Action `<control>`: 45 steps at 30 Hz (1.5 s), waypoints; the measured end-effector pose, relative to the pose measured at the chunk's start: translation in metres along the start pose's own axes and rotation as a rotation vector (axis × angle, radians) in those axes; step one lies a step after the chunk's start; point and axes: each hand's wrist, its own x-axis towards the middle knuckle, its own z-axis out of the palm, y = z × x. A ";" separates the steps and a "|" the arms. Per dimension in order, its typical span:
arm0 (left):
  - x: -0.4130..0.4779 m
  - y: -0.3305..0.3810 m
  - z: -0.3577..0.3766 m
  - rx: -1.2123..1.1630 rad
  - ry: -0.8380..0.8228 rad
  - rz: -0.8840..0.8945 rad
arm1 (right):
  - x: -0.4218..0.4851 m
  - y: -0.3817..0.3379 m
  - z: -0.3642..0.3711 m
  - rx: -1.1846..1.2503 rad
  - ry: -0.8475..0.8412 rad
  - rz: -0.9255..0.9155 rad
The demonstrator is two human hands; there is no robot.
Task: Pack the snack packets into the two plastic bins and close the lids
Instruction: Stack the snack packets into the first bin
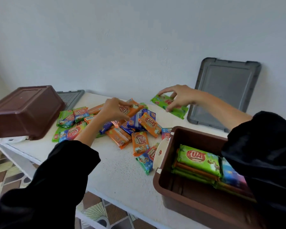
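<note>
Green packet (180,112) pinched by right hand (180,95); left hand (112,111) fingers pinching orange packet (134,108).

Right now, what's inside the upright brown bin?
A packet stack topped by a green packet, blue packet beside it. The black sleeve hides the bin's right part.

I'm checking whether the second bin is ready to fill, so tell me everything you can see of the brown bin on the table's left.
The brown plastic bin sits upside down at the left end of the white table, slightly tilted, its flat base with a recessed rectangular panel facing up. Its walls are smooth, glossy and flare toward the rim. Something white shows under its near edge. A grey lid lies behind it. Nothing rests on it.
</note>
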 end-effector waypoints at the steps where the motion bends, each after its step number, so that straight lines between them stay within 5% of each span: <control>1: 0.000 0.012 -0.003 -0.016 -0.009 0.046 | -0.010 0.008 -0.010 -0.011 0.003 0.015; 10: -0.012 0.119 0.027 -0.044 -0.426 0.558 | -0.124 0.071 -0.036 -0.135 -0.074 0.178; 17: -0.021 0.145 0.083 0.073 -0.608 0.746 | -0.184 0.093 -0.009 -0.101 -0.155 0.310; 25: -0.028 0.141 0.117 0.235 -0.641 0.750 | -0.197 0.110 0.038 -0.419 -0.121 0.322; 39: -0.053 0.157 0.141 0.534 -0.338 0.912 | -0.209 0.105 0.092 -0.451 0.154 0.315; 45: -0.052 0.155 0.142 0.479 -0.373 0.865 | -0.204 0.105 0.090 -0.422 0.180 0.291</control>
